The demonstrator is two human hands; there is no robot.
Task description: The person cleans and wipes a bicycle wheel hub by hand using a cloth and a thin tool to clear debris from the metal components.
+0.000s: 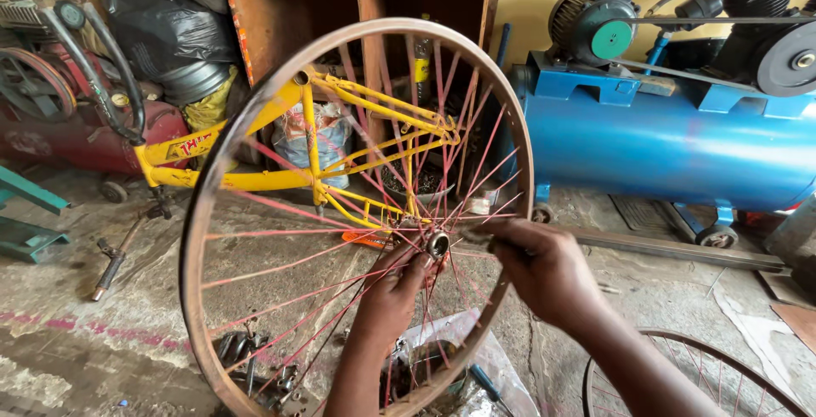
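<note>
A bare bicycle wheel rim (212, 179) with pink-red spokes is held upright in front of me. Its metal hub (437, 244) sits right of centre. My left hand (398, 285) reaches through the spokes from below, fingers at the hub. My right hand (544, 268) is at the wheel's right side, fingers pinched on a spoke or small part just beside the hub. Behind the wheel lies a yellow bicycle frame (340, 141) with black handlebars.
A large blue air compressor tank (671, 145) with motor stands at the right. A wooden cabinet (365, 9) is behind. A red tank (76, 136) sits left. Loose metal parts (255, 366) and a plastic bag lie on the concrete floor; another wheel (680, 366) lies bottom right.
</note>
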